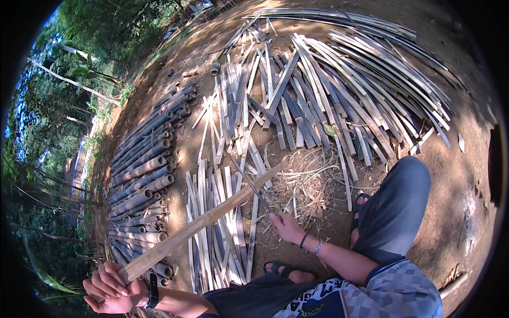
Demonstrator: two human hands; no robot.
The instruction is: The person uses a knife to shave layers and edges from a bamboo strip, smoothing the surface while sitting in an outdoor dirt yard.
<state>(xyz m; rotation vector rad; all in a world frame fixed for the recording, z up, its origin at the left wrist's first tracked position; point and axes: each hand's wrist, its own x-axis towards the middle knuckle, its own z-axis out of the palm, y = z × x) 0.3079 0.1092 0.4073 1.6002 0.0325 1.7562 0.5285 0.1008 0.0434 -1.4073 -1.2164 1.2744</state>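
Note:
A long split bamboo strip slants across in front of me, its near end at the lower left and its far end over the shavings. My left hand is closed around the near end, fingers curled. My right hand grips a long, narrow knife by its handle. The blade points up and to the left and crosses the strip near its far end; whether it bites into the bamboo I cannot tell. Thin curled bamboo shavings lie on the ground beyond my right hand.
Many split bamboo slats lie fanned out ahead and to the right. Another bundle of slats lies under the held strip. Whole bamboo poles are stacked at the left, before trees. My bent knee rises at the right.

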